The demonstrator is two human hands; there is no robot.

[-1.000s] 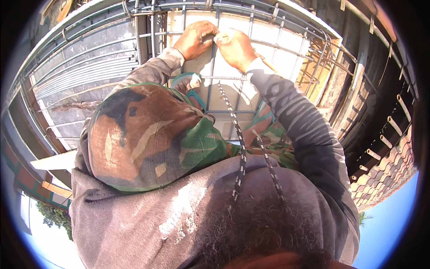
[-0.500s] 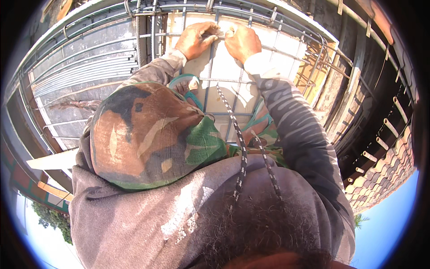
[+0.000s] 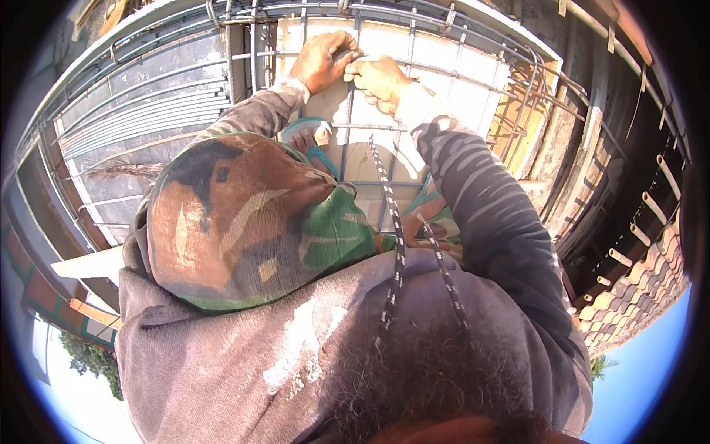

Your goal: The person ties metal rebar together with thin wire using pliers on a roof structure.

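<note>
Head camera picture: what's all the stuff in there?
Metal bars: many, grey, upper half
Board: one, whitish, under the bars
Thin rods: several, light grey, left
Planks: several, brown, right
Roof tiles: many, reddish-tan, right
Greenery: two patches, green, lower left and right
Sky: one patch, blue, lower right
Drawstrings: two, black-and-white, centre
Sweatshirt: one, greyish, bottom
Trousers: one pair, camouflage, centre
Sandals: at least one, green, upper centre
Left hand: one, bare, top centre
Right hand: one, bare, top centre

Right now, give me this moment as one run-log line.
left hand: fingertips at rebar grid | right hand: fingers curled, close beside left | pinched item: unclear | pale panel: behind grid
</note>
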